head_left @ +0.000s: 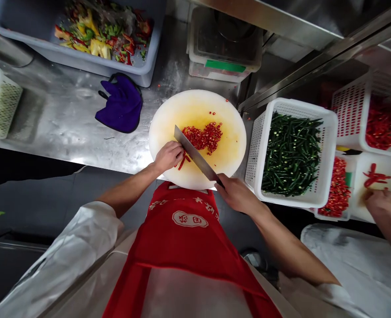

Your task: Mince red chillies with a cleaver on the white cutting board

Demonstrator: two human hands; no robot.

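A round white cutting board [164, 117], stained yellow in the middle, lies at the counter's front edge. My right hand [232, 192] is closed around the dark handle of a cleaver [197, 155], whose blade slants up to the left across the board. Just left of the blade, the curled fingers of my left hand [169, 156] press on a few long red chilies [183, 161], partly hidden under them. On the blade's far side sits a heap of chopped red chili rings [200, 138], with a few loose rings scattered around it.
A white basket of green chilies [291, 154] stands right of the board. Beyond it a co-worker's hand [382, 201] is at another board with red chilies. Behind are a grey bin [92, 66] of scraps, a purple cloth [122, 104] and a lidded container [225, 48].
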